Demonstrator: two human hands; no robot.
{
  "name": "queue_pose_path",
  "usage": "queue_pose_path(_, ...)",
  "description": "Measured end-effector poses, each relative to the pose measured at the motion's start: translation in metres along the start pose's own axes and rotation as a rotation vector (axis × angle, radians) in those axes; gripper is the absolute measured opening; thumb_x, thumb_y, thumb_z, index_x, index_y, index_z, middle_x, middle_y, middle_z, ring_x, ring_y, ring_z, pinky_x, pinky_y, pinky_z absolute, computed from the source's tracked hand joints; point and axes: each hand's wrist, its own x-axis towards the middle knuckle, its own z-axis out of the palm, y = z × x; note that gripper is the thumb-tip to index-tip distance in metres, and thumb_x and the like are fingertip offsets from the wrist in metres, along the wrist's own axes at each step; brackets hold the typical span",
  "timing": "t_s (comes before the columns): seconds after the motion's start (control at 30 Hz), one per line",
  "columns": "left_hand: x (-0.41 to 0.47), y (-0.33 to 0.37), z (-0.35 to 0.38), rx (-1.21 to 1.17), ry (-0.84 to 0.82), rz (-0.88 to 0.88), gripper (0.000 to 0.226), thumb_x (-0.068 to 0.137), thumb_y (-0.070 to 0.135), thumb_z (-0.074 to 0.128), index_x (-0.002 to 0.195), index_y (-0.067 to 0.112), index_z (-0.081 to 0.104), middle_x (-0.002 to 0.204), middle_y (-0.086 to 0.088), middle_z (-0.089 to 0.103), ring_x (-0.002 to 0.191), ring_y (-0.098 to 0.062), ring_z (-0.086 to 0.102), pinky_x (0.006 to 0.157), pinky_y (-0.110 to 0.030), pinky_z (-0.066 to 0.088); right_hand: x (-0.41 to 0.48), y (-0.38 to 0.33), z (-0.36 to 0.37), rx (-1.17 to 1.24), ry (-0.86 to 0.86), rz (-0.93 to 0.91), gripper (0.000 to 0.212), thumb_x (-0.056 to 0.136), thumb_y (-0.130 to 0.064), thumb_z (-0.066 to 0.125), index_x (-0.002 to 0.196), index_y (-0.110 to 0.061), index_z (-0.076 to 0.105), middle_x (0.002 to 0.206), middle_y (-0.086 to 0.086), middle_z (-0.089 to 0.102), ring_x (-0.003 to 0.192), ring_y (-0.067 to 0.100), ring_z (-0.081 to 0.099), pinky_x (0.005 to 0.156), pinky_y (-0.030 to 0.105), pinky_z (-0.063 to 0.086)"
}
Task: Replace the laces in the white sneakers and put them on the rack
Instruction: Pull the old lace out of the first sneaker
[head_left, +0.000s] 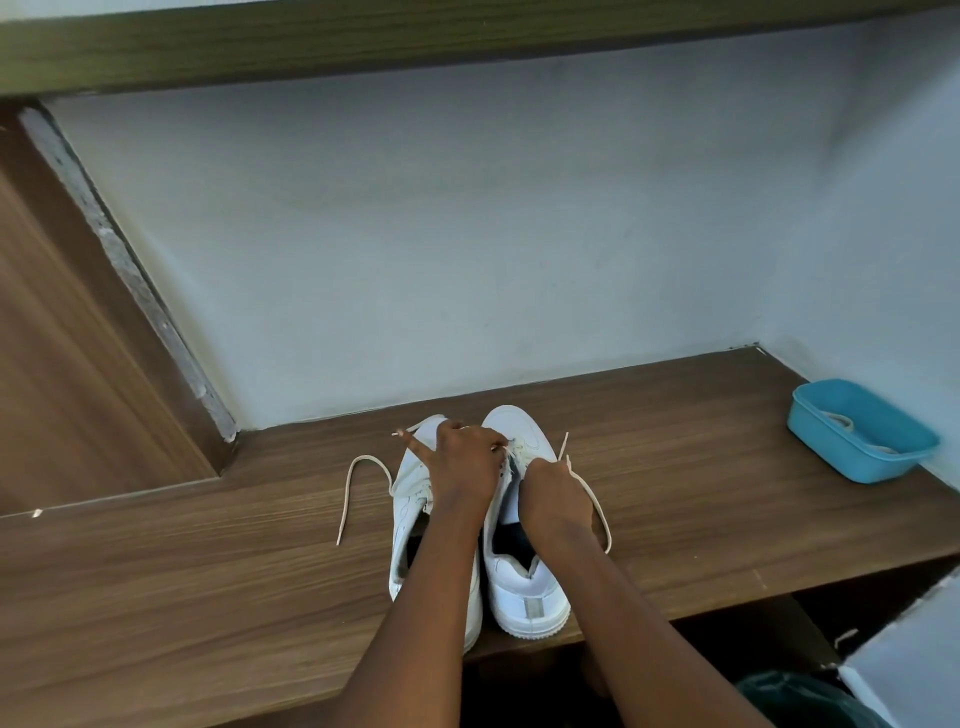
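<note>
Two white sneakers stand side by side on a wooden shelf, toes toward 12 o'clock and heels at the shelf's near edge. The left sneaker lies partly under the forearm; a loose lace loops out of it toward 9 o'clock and trails across the wood. The left hand reaches over to the eyelets of the right sneaker, fingertips pressed together in a pinch on the working lace there, with one finger stretched out toward 10 o'clock. The right hand sits at 3 o'clock of the left hand, fingers curled round the same lace, which rises from the fist toward 12 o'clock and also curves down past the wrist toward 5 o'clock. Well apart, at 3 o'clock of the pair and near the corner of the pale wall, rests a blue tub. It holds pale strands; whether these are laces cannot be told
</note>
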Motion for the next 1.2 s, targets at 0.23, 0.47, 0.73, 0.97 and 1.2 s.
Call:
queue_pose_path(0.23,0.0,-0.005,-0.012,0.097,0.088,-0.229,0.027,0.096,0.028,0.044,0.104,0.034,0.068,0.101,0.002,0.065,0.114,-0.018,0.05,0.106,-0.068,-0.004,0.001,0.001,0.002,0.017,-0.005,0.013,0.027,0.092,0.001,0.045,0.117,-0.004,0.053,0.122,0.013,0.058,0.114,0.026,0.057,0.092,0.03,0.045)
queue_pose_path(0.47,0.004,-0.018,-0.006,0.043,0.146,-0.264,0.028,0.09,0.016,0.045,0.104,0.025,0.068,0.098,-0.001,0.067,0.116,-0.022,0.048,0.107,-0.068,-0.004,-0.001,0.002,0.001,0.015,0.003,0.004,0.026,0.094,0.0,0.042,0.118,-0.004,0.052,0.123,0.012,0.057,0.113,0.025,0.058,0.088,0.03,0.047)
queue_pose_path(0.73,0.0,0.002,0.002,-0.001,0.0,0.036,0.032,0.09,0.021,0.05,0.113,0.036,0.066,0.113,0.011,0.064,0.128,-0.009,0.036,0.106,-0.064,-0.015,-0.001,0.001,0.0,0.034,0.001,0.014,0.027,0.094,-0.002,0.043,0.118,-0.005,0.053,0.124,0.011,0.056,0.113,0.026,0.058,0.089,0.031,0.047)
queue_pose_path(0.97,0.004,-0.002,0.002,0.052,0.034,-0.064,0.025,0.094,0.029,0.047,0.101,0.035,0.071,0.095,0.006,0.067,0.106,-0.013,0.054,0.111,-0.062,-0.009,0.001,0.001,0.002,0.038,-0.001,0.022,0.028,0.093,-0.001,0.044,0.12,-0.005,0.052,0.125,0.011,0.055,0.115,0.026,0.057,0.091,0.032,0.046)
queue_pose_path(1.2,0.011,-0.023,-0.001,0.121,0.114,-0.224,0.028,0.095,0.026,0.043,0.101,0.031,0.07,0.096,0.0,0.07,0.104,-0.023,0.06,0.115,-0.051,0.006,0.002,0.003,0.003,0.034,-0.01,-0.003,0.026,0.093,0.0,0.043,0.117,-0.003,0.052,0.121,0.014,0.058,0.114,0.025,0.058,0.1,0.028,0.044)
